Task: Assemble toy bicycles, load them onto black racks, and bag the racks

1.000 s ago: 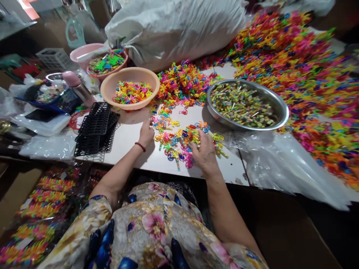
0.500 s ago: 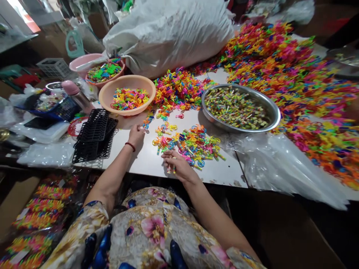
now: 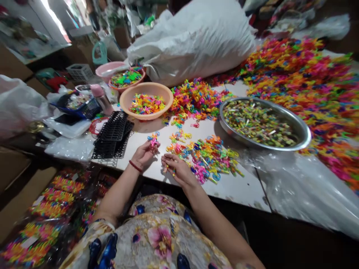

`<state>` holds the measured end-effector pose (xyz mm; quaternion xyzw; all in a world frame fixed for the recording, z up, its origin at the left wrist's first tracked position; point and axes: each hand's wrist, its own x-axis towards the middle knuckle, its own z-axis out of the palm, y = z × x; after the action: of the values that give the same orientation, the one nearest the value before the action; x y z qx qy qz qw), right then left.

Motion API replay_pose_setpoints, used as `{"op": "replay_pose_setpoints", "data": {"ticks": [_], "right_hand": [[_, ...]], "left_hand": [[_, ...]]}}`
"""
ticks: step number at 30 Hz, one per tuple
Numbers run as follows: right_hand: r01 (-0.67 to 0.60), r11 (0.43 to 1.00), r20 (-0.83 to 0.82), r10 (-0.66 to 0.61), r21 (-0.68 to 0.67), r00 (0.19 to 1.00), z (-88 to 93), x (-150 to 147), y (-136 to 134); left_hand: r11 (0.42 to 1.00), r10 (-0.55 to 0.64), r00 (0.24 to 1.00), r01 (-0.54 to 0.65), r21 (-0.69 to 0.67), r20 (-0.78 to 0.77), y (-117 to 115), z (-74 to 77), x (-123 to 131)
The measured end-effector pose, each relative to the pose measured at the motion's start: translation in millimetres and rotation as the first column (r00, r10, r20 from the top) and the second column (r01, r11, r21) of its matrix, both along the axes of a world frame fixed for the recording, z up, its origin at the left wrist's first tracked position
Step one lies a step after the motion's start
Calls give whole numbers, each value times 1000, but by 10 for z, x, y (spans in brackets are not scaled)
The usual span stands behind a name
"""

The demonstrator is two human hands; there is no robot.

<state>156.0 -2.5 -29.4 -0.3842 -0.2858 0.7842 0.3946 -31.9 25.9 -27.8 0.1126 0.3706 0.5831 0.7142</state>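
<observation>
My left hand (image 3: 143, 154) is closed, its fingertips pinching several small plastic toy pieces (image 3: 154, 141) in pink, blue and orange. A little to its right, my right hand (image 3: 181, 170) is curled palm up around a few small patterned tubes (image 3: 174, 172), partly hidden by the fingers. Just beyond the right hand lies a pile of colourful plastic toys (image 3: 207, 157), some with patterned tubes on them. Behind that stands a steel bowl (image 3: 304, 141) full of similar short tubes (image 3: 258, 119). More loose plastic pieces (image 3: 193, 99) are heaped behind the hands.
An orange basin (image 3: 123, 106) holds more plastic pieces, with black plastic grids (image 3: 112, 132) at its left front. A white sack (image 3: 193, 48) lies at the back. A large heap (image 3: 297, 82) covers the right side, and clear plastic bags (image 3: 305, 186) hang over the front edge.
My view has turned left. My left hand has drawn back from the loose pieces near the basin, now with a pink piece showing in its fingers. My right hand has shifted slightly left, away from the pile.
</observation>
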Motion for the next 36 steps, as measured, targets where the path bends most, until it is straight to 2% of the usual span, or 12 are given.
{"op": "replay_pose_setpoints", "data": {"ticks": [2, 4, 9, 13, 16, 19, 21, 23, 26, 30, 33, 36], "right_hand": [[65, 988, 125, -83, 141, 989, -7, -18, 22], [101, 925, 238, -198, 366, 951, -22, -23, 84], [-19, 621, 332, -393, 784, 858, -71, -51, 245], [-229, 416, 423, -470, 880, 775, -256, -26, 244], [-364, 319, 480, -486, 875, 730, -457, 60, 223], [-455, 259, 522, -484, 852, 703, -603, 137, 205], [-467, 278, 541, -497, 840, 678, -629, 157, 181], [-441, 353, 565, -504, 825, 653, -584, 156, 134], [-365, 518, 606, -434, 773, 666, -409, 147, 42], [-190, 752, 573, -287, 631, 768, -201, 144, -5], [-132, 819, 525, -225, 558, 821, -161, 145, -20], [-102, 824, 504, -239, 558, 830, -166, 142, -58]], "left_hand": [[999, -44, 996, 45, -16, 72, -78, 0, 71], [1000, 3, 995, -2, -15, 100, -148, -39, 184], [999, -34, 990, 34, 5, 138, -263, -189, 547], [999, 50, 957, -47, -17, 285, -294, -154, 647], [996, 92, 937, -94, -11, 336, -282, -88, 592], [991, 135, 950, -135, -18, 280, -263, -82, 548], [981, 191, 961, -190, -23, 200, -257, -109, 542], [976, 219, 967, -217, -28, 129, -267, -130, 541], [981, 183, 981, -179, -78, 57, -323, -113, 526], [983, 140, 988, -146, -113, -61, -391, -54, 515], [992, 114, 980, -121, -38, -160, -431, -32, 561], [996, 86, 955, -84, 20, -284, -477, -24, 643]]}}
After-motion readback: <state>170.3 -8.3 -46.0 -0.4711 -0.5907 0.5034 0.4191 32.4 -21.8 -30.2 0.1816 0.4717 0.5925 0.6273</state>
